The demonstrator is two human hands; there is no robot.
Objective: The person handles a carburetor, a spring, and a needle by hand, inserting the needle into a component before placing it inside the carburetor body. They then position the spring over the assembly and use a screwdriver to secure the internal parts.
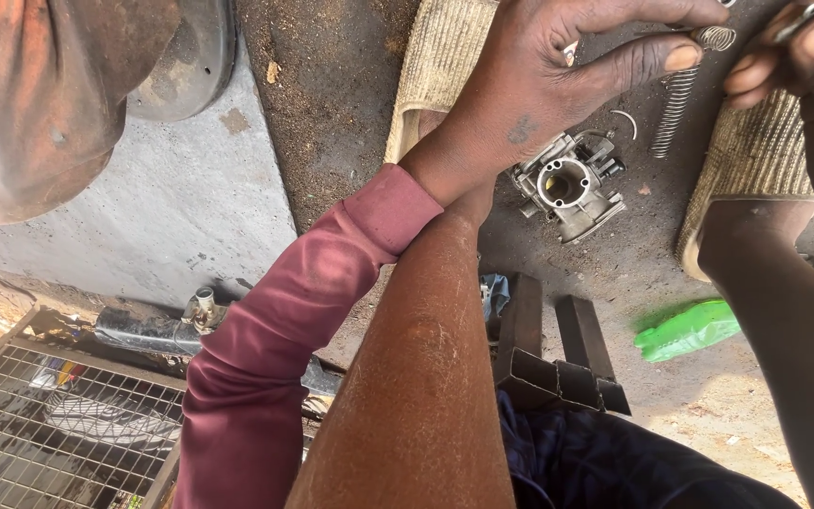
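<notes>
In the head view, the left hand [558, 71] is at the top middle of the picture, with a dark red sleeve [284, 349] behind the wrist. Its thumb and first finger are closed on the upper end of a metal coil spring [680, 104], and the other fingers are stretched out above. The spring hangs down and a little to the left from this pinch, with its lower end free over the ground.

The right hand [803, 52] is at the top right corner, just beside the left fingertips. Its fingers are curled and they hold something small and shiny at the upper edge, but it is cut off by the frame, so I cannot tell what it is or if it touches the spring.

Below the left hand, near the wrist, a grey metal carburettor [567, 184] lies on the dark oily ground [332, 104] with its round opening facing up. A thin wire clip [626, 121] lies just beside it, between it and the spring. Two woven sandals [440, 66] are on the feet, one under each hand. Below the right hand, well apart from it, lies a green plastic bag [688, 330]. Near the knees there are dark metal angle pieces [558, 372]. Far to the left of the hands there is a concrete slab [181, 198] and a wire grid [58, 424].
</notes>
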